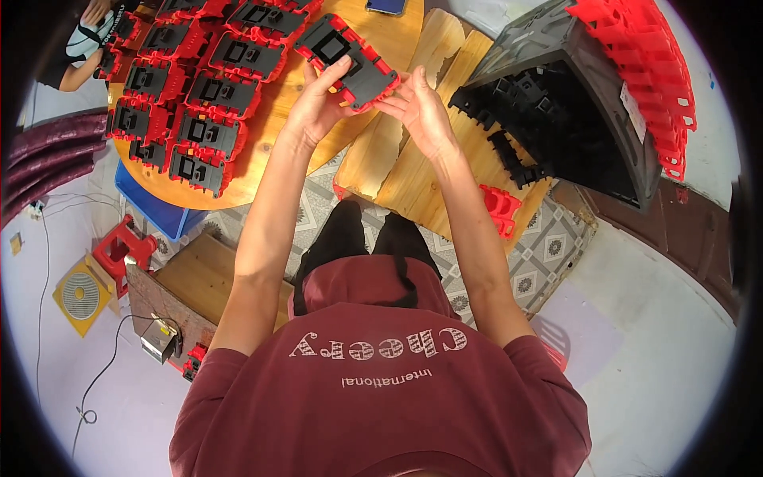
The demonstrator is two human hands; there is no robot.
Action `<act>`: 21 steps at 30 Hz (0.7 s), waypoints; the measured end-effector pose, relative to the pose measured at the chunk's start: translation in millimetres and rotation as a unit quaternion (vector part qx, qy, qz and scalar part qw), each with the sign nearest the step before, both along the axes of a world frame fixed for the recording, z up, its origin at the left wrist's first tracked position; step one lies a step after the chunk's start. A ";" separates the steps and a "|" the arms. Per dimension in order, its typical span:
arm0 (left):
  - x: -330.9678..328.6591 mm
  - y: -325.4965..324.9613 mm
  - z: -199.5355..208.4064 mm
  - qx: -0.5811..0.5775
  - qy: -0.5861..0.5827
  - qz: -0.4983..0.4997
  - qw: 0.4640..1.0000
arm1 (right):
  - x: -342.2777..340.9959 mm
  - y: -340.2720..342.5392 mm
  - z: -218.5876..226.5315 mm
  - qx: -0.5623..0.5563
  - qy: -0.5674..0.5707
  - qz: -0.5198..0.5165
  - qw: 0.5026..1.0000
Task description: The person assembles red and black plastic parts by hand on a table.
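Observation:
Over the edge of the round table I hold a red-and-black plastic housing (347,62), tilted, its black face with a square opening turned up. My left hand (318,103) is closed on its near-left side, thumb pressed on the black face. My right hand (425,111) is at its right end, fingertips touching the red rim from below and thumb raised beside it. Several similar red-and-black housings (226,91) are lined up in stacked rows at the left on the round wooden table (262,163).
At the right a large dark bin (588,127) lies tipped, with loose black parts (517,159) at its mouth. Red plastic shells (648,79) are stacked on it. Another red shell (499,208) rests on the wooden boards (413,191). A person (83,44) is at the far left.

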State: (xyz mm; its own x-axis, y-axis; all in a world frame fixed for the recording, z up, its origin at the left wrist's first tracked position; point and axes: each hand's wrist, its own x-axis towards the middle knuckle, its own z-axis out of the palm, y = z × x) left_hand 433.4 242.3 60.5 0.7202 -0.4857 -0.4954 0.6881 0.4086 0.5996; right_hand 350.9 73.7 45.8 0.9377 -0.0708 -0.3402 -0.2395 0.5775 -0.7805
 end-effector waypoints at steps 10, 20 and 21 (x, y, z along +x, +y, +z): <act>-0.6 -16.6 44.2 0.051 -0.155 0.107 0.981 | -33.7 13.1 49.9 -0.153 -0.121 -0.034 0.980; -33.2 -38.7 39.7 -0.089 -0.132 0.132 0.978 | -57.7 11.6 77.3 -0.678 -0.186 -0.264 0.660; -38.3 -40.2 37.3 -0.072 -0.176 0.103 0.976 | -57.1 11.7 78.7 -0.692 -0.190 -0.214 0.662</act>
State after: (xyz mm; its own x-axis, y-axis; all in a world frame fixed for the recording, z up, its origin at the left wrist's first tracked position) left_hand 395.0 202.1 97.8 0.9232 -0.3588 -0.1379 0.3445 0.6136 0.7105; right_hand 293.8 85.4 124.6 0.7300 -0.3560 0.5834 0.0800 -0.8033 -0.5902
